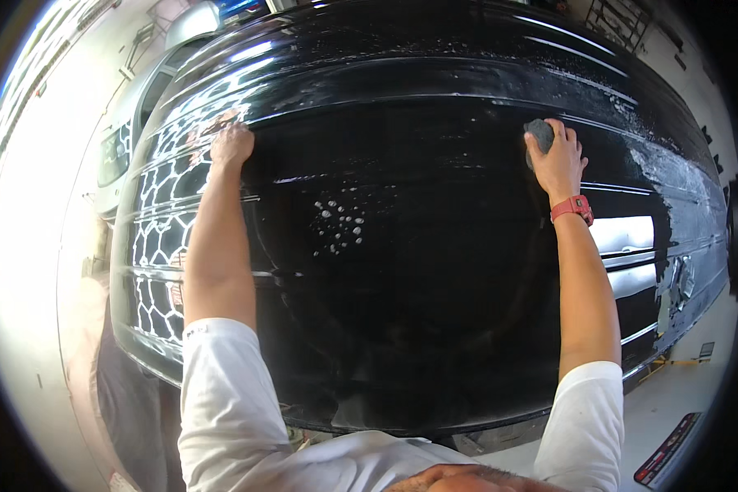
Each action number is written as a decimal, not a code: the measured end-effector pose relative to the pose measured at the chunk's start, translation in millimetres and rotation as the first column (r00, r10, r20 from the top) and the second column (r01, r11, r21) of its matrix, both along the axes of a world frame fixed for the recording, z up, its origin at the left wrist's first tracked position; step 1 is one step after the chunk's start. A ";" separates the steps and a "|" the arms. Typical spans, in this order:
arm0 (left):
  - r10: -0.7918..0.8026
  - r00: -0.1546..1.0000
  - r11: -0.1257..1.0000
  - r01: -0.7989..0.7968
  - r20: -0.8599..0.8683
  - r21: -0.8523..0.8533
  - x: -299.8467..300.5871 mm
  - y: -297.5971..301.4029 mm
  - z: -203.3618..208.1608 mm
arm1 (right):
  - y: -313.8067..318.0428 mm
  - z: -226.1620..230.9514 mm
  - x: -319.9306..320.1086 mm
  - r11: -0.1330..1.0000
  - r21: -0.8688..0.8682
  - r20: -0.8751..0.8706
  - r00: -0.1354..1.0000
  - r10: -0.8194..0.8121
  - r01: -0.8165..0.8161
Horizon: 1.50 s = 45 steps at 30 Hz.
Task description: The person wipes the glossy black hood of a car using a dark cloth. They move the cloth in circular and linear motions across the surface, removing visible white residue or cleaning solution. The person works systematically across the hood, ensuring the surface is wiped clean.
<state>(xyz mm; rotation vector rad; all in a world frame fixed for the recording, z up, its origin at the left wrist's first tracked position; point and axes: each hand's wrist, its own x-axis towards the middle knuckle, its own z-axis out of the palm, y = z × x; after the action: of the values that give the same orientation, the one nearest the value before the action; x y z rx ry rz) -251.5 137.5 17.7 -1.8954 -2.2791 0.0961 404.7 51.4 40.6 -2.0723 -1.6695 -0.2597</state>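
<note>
Beneath both arms spreads a glossy black vehicle roof (435, 271), wet in places. My right hand (559, 164) wraps its fingers round a dark grey sponge-like pad (539, 131) and holds it against the roof on the far right side. A red wristwatch (572, 211) is on that wrist. On the far left, my left hand (234, 145) is closed in a fist at the roof surface, beside its own reflection. Whether anything is inside the fist is hidden. White foam droplets (339, 221) dot the panel between my arms.
A milky wet film (672, 176) coats the roof's right side. Bright hexagonal light reflections (160, 221) cover its left. A silver vehicle (131, 131) stands beyond the left edge. Near the right wall sits a yellow stand (656, 369); a dark flat panel (667, 449) lies lower right.
</note>
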 end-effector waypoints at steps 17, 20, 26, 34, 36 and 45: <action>-0.130 0.924 0.989 0.149 -0.360 0.025 -104.8 2.9 -16.3 | 33.8 2.4 -31.2 1.000 0.016 0.042 0.999 -0.026 0.026; 0.128 0.977 0.992 -0.125 0.172 -0.027 -30.2 30.9 1.3 | 21.6 3.9 -8.1 0.998 0.017 0.110 0.992 -0.068 0.067; -0.379 0.865 0.923 0.326 0.329 0.205 266.9 69.7 4.5 | 20.4 3.1 -6.0 0.997 0.010 0.135 0.988 -0.074 0.073; -0.358 0.909 0.926 0.318 0.212 0.202 78.6 83.2 -23.4 | 25.9 -5.0 9.3 0.996 0.085 0.129 0.992 -0.014 0.003; -0.102 0.994 0.993 0.099 -0.039 -0.058 -71.1 71.3 -11.6 | 34.1 -8.0 -5.5 0.995 0.096 0.092 0.996 0.005 -0.014; -0.322 0.914 0.946 0.298 0.247 0.130 61.2 74.1 -25.0 | 27.4 -7.0 15.6 0.996 0.090 0.175 0.984 -0.042 0.026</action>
<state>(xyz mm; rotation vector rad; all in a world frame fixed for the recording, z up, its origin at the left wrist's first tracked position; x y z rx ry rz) -190.3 211.6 -7.3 -2.3118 -2.0522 -0.3155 420.3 78.8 33.6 -2.0649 -1.6917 -0.5331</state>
